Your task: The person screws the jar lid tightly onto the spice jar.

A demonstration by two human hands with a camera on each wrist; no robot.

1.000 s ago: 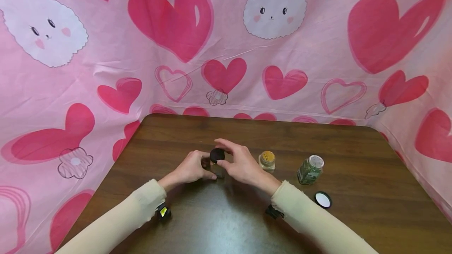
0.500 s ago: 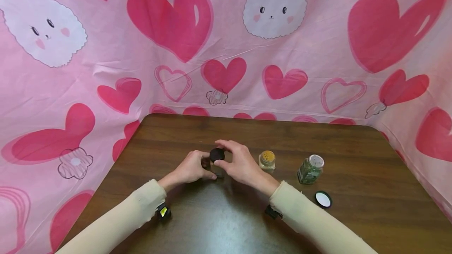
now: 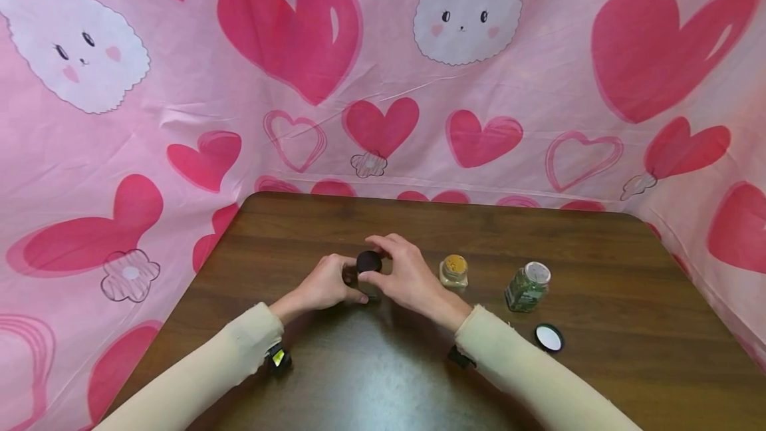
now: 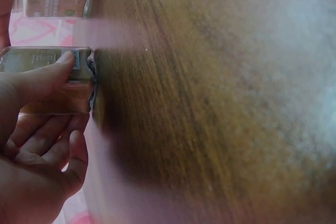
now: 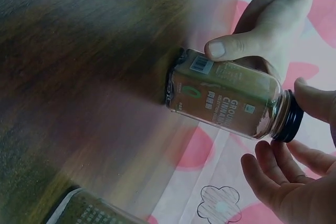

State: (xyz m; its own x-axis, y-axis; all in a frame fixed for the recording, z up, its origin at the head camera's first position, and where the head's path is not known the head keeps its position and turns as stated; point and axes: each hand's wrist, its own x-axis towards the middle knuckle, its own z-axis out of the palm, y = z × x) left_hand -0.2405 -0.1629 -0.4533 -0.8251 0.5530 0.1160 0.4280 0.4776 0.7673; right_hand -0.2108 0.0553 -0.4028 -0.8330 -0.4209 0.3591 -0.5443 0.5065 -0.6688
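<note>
Near a yellow jar (image 3: 454,273) and green jar (image 3: 526,290), the left hand (image 3: 323,283) grips a cinnamon jar (image 5: 226,98), the right hand (image 3: 413,279) its cap (image 3: 369,261).

Vs 1 sec ago, thumb (image 3: 374,279) of our R hand (image 3: 409,279) has slid L across cap's (image 3: 369,261) near side.

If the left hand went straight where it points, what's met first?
The cinnamon jar the left hand grips; beyond it, probably the right hand on the black cap, though depth is unclear.
</note>
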